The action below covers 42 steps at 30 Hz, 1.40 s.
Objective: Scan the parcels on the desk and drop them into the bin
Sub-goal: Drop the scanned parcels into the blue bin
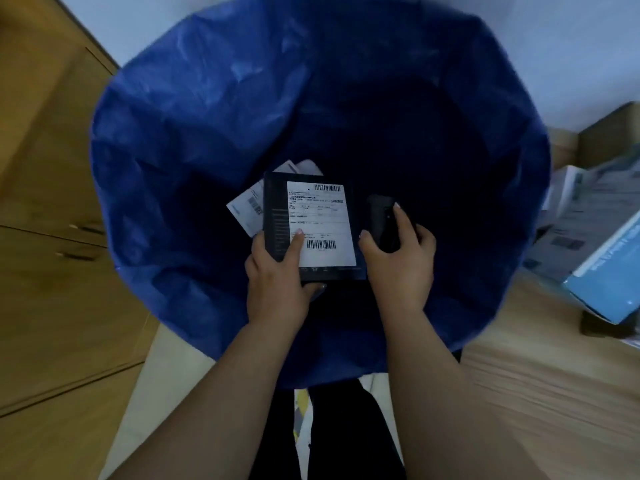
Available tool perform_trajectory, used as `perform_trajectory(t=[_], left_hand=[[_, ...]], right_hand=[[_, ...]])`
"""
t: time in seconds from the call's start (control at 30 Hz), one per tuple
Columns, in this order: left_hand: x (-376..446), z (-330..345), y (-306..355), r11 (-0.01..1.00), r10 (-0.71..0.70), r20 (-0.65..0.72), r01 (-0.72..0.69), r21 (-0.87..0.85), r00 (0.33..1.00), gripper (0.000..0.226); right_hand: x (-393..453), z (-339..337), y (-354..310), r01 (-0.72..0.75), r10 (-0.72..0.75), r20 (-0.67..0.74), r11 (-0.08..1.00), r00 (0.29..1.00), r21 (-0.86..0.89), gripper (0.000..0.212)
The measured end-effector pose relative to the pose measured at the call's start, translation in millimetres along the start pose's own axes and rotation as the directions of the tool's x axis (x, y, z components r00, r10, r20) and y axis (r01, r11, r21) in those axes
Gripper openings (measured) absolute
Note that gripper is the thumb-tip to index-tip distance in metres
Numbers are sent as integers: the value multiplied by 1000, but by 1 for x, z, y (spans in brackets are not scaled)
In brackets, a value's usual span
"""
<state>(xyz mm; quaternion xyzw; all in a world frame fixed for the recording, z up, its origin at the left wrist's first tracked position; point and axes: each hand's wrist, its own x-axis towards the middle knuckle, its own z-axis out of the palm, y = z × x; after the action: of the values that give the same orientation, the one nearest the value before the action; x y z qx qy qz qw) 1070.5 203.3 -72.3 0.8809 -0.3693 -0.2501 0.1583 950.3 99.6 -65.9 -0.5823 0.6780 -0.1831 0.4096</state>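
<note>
The left hand [277,275] holds a dark flat parcel [311,230] over the open mouth of the blue-lined bin [194,140], its thumb pressed on the white shipping label [320,220] and the other fingers curled under the parcel's lower edge. Just beside it at 3 o'clock, the right hand [398,258] grips a black handheld scanner [384,220], fingers wrapped round the body and the forefinger laid along its top. Deep in the bin, at 10 o'clock from the held parcel, lie pale parcels [247,209] with barcode labels, partly hidden behind it. On the wooden tabletop [540,386] at 3 o'clock of the bin rest more parcels [588,237], white and light blue, blurred.
</note>
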Motion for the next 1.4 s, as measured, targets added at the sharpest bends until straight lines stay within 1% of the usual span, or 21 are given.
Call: perform_trajectory(t=[0.13,0.3,0.47,0.57,0.6,0.67,0.77,0.87,1.0,1.1,1.27,1.4], left_hand=[[21,17,-17,1000,-19,55,18,20,998,89],[40,32,-30,998,-53,112,50,30,992,88],[46,45,-36,999,-15,75,18,-30,997,90],[51,47,-37,986,-83,113,98,-132,990,92],[51,47,-36,987,-78,127,95,-129,989,92],[52,45,-33,998,-44,145,51,-40,988,93],[54,34,-28,997,-74,173,70,30,982,94],[54,20,-26,997,-62,141,54,63,988,89],[55,-8,-18,995,3,75,-10,103,997,85],[54,-32,-11,986,108,32,-111,125,994,82],[53,-77,2,957,265,2,-263,118,964,78],[44,-113,19,917,388,-9,-385,103,922,70]], right_hand=[[9,26,14,-81,81,60,997,995,-11,66],[20,48,18,-106,108,64,994,992,-23,65],[27,56,19,-119,120,61,993,991,-20,65],[29,57,18,-136,137,55,990,989,-23,65],[29,57,18,-140,141,56,990,988,-26,65],[28,56,16,-141,142,59,990,988,-26,66],[27,53,10,-121,122,55,993,991,-17,66],[24,46,-2,-101,101,43,995,994,-2,64],[14,37,-24,-73,73,8,997,997,28,66],[2,30,-44,-62,63,-31,997,998,41,65],[-29,16,-78,-16,31,-148,994,988,105,64],[-63,-8,-102,32,12,-263,987,965,160,63]])
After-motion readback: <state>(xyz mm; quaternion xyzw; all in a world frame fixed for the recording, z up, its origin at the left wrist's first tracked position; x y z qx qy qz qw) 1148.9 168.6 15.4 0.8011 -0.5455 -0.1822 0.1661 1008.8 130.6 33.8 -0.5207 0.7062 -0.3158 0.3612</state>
